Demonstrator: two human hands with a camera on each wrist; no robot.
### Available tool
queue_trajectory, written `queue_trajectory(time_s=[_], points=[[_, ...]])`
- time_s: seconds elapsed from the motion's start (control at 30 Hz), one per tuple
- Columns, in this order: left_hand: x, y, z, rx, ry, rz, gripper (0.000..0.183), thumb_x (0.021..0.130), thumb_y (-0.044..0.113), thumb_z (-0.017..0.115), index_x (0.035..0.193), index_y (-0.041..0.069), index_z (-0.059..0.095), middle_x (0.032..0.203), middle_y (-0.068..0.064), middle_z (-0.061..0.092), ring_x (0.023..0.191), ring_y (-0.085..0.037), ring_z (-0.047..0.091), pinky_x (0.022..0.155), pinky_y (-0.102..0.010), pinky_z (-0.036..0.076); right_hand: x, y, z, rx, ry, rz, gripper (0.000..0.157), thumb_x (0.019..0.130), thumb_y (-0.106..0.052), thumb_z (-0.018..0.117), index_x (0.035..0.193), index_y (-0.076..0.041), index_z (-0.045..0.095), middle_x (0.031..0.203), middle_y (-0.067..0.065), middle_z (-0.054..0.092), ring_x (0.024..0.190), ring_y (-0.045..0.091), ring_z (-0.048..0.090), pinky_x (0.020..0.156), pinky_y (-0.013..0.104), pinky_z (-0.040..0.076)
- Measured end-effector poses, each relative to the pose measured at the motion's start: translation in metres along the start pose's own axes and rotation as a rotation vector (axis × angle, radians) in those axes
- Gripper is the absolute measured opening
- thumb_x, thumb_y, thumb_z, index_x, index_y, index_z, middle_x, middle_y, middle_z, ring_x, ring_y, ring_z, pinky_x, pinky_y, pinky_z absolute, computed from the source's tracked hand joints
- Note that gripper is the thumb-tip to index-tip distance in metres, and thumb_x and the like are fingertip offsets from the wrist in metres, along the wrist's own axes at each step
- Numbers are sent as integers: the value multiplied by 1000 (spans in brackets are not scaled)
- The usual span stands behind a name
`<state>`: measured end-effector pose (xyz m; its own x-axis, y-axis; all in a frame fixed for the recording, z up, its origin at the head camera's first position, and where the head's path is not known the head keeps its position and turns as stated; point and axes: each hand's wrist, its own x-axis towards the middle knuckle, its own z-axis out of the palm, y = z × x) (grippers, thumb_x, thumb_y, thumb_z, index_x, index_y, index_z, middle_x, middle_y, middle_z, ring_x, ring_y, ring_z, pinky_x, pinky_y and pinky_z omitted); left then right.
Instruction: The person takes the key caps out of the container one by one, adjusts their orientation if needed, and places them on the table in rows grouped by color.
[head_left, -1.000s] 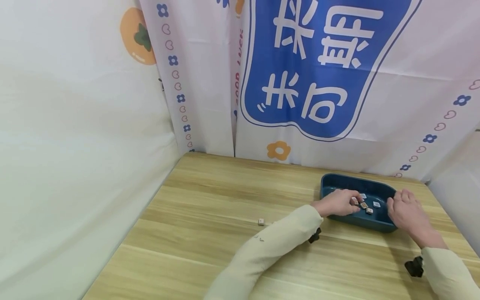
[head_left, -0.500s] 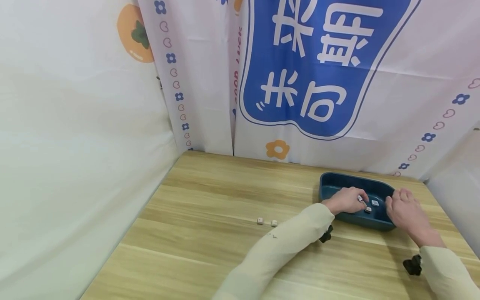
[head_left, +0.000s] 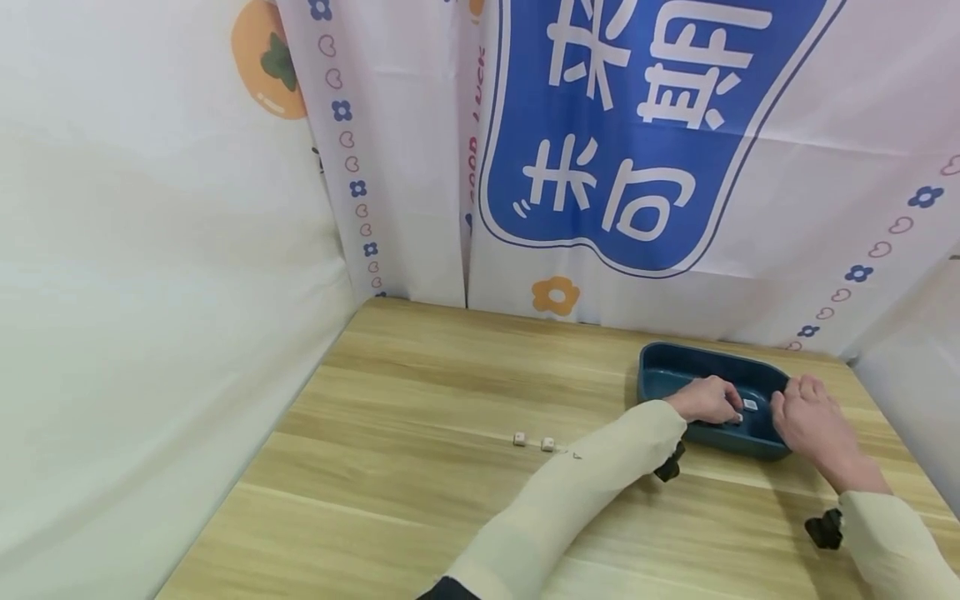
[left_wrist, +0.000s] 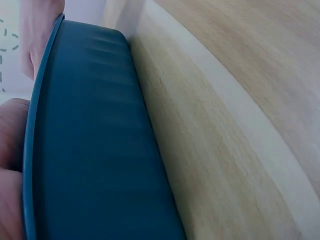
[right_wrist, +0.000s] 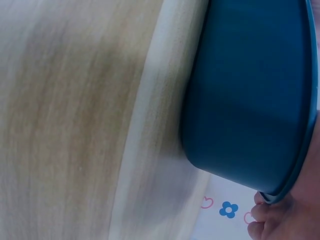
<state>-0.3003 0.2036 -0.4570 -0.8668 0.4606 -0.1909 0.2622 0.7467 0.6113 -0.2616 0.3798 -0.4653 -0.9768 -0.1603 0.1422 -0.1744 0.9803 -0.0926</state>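
Observation:
A deep dark-blue tray (head_left: 675, 357) stands at the back right of the table. My left hand (head_left: 705, 400) reaches over its near rim, fingers curled down at a small white square piece (head_left: 739, 418) on the tray floor. Another small white square piece (head_left: 750, 405) lies beside those fingertips. At the tray's right end my right hand (head_left: 813, 421) grips the rim; in the right wrist view its curled fingers (right_wrist: 265, 215) show past the corner. Left of my left sleeve, two small white square pieces with dark marks, one (head_left: 520, 439) and another (head_left: 548, 444), lie on the table.
The wood-grain table (head_left: 405, 375) extends left and forward of the tray. Behind it hangs a printed curtain (head_left: 420, 167), with a plain white cloth (head_left: 165, 275) along the left side. My left forearm (head_left: 570, 475) crosses low over the table.
My left hand has moved slightly right and deeper into the tray, and fewer small pieces show there. A second piece has come into view beside my left sleeve. My right hand stays put.

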Motion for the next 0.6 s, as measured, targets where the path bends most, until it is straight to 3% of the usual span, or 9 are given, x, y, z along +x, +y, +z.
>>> queue_trajectory(time_s=[0.17,0.27,0.47,0.57,0.6], points=[[3,-5,2,-37,16,-36,11,87,26,73,98,26,74,88,15,68,71,0,55,65,-13,42,0,-3,3,0,-1,-19,55,106,-20,28,126,31,32,131,52,31,123,61,28,103,69,28],[7,-5,4,-33,25,-56,11,87,27,74,98,27,74,89,16,67,74,0,55,69,-12,41,0,-2,7,-32,52,-70,49,104,-16,31,120,31,36,124,51,37,119,60,33,104,67,29],[18,9,13,54,19,-8,16,88,31,72,103,31,72,96,20,67,80,3,55,73,-9,40,-10,12,4,-152,162,-154,36,98,-4,42,109,31,41,112,50,43,111,58,40,108,61,29],[20,17,17,99,21,-31,13,87,35,73,100,34,73,90,22,66,78,4,54,71,-9,39,-14,18,3,-223,182,-211,32,93,0,47,106,29,44,107,49,45,107,60,42,104,63,32],[21,19,18,114,23,-38,12,87,36,73,98,35,73,89,22,66,78,4,54,72,-10,39,-15,19,3,-199,181,-194,33,94,-1,46,107,29,43,108,50,44,108,60,41,104,64,32]])
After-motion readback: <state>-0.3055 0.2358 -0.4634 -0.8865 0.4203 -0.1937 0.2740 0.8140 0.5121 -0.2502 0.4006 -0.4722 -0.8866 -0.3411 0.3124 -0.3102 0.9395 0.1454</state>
